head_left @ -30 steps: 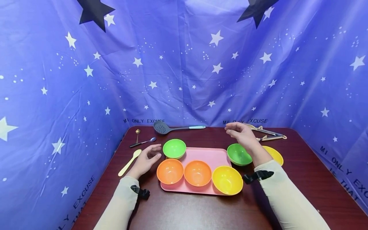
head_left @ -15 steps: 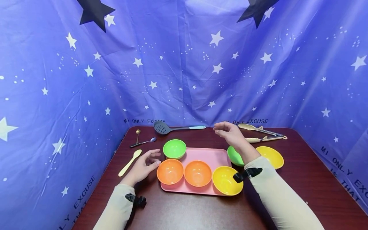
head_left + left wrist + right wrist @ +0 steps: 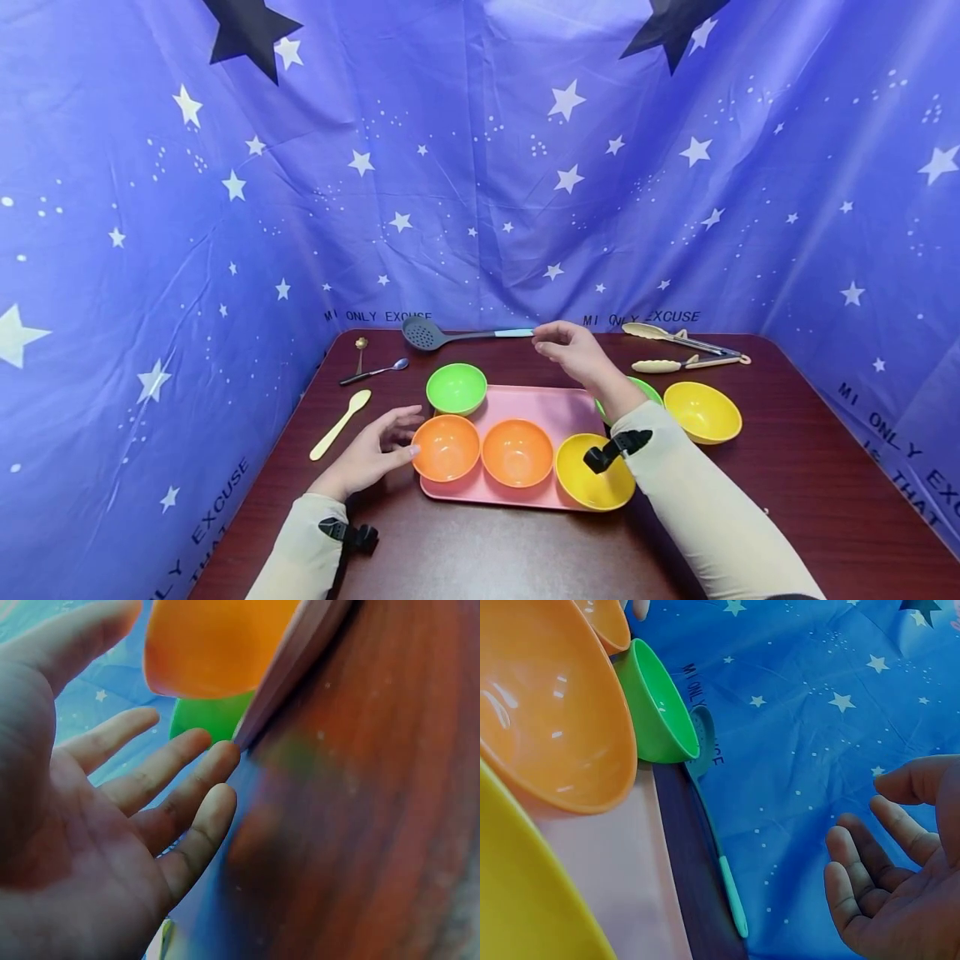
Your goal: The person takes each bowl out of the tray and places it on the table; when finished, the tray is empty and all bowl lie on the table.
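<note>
My left hand [image 3: 375, 450] is beside the left orange bowl [image 3: 446, 450], fingers spread and relaxed, thumb tip right at its rim. In the left wrist view the palm shows bare, near that bowl and the tray's edge. My right hand [image 3: 579, 354] hovers over the back of the pink tray [image 3: 540, 404], its fingers loosely bent around nothing. Its fingertips overlap the light-blue handle end of the slotted skimmer [image 3: 427, 333] in the head view. A second orange bowl [image 3: 516, 454] and a yellow bowl [image 3: 588, 479] stand along the tray's front. A light green bowl [image 3: 456, 389] sits at its back left corner.
Behind my right forearm a green bowl [image 3: 647, 390] is partly hidden, with another yellow bowl [image 3: 702, 414] to its right. Tongs [image 3: 690, 350] lie at the back right. At left are a cream spoon [image 3: 341, 425], a dark-handled spoon [image 3: 375, 372] and a small gold spoon [image 3: 360, 354].
My right hand has moved left from above the green bowl, uncovering the tongs and the right yellow bowl. My left hand has shifted slightly down toward the left orange bowl. The bowls stay put.
</note>
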The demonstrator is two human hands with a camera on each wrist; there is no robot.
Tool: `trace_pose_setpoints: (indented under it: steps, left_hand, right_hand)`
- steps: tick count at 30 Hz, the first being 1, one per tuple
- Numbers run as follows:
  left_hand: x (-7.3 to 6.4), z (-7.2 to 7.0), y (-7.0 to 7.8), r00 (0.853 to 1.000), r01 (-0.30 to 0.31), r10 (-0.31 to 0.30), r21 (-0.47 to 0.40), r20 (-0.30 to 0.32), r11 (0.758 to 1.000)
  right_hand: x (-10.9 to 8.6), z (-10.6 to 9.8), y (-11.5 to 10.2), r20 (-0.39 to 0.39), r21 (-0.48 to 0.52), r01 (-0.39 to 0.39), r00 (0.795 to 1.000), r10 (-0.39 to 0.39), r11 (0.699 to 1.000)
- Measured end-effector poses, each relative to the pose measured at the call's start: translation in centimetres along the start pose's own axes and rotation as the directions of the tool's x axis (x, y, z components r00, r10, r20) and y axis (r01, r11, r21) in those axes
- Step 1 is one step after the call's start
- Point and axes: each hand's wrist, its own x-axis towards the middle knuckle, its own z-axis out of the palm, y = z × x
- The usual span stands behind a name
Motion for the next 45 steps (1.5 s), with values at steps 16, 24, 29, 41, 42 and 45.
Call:
trace_pose_setpoints:
  steps: [16,24,29,41,42,45]
  left_hand:
    - [-0.4,0.3,-0.4,0.999,-0.023,0.022,0.022,0.042,1.000]
    - [-0.4,0.3,-0.6,0.998,-0.030,0.028,0.026,0.065,0.999]
    - [-0.4,0.3,-0.6,0.996,-0.045,0.044,0.011,0.077,0.999]
    - [-0.4,0.2,-1.2,0.994,-0.064,0.063,0.013,0.088,0.998]
    - [-0.4,0.1,-1.2,0.994,-0.062,0.061,0.016,0.088,0.998]
    - [-0.4,0.1,-1.2,0.994,-0.063,0.061,0.021,0.091,0.998]
  right_hand:
    - [1.6,3.4,0.0,0.008,-0.032,-0.008,1.000,0.009,0.999]
    - [2.3,5.1,0.4,0.016,-0.026,-0.018,1.000,0.018,1.000]
    - [2.8,5.9,0.8,0.039,-0.015,-0.051,0.998,0.051,0.999]
    - [3.4,7.9,1.3,0.062,-0.001,-0.109,0.992,0.109,0.994]
    - [3.5,7.9,1.4,0.068,0.003,-0.115,0.991,0.115,0.993]
    - [3.8,8.2,1.6,0.091,0.000,-0.125,0.988,0.124,0.992]
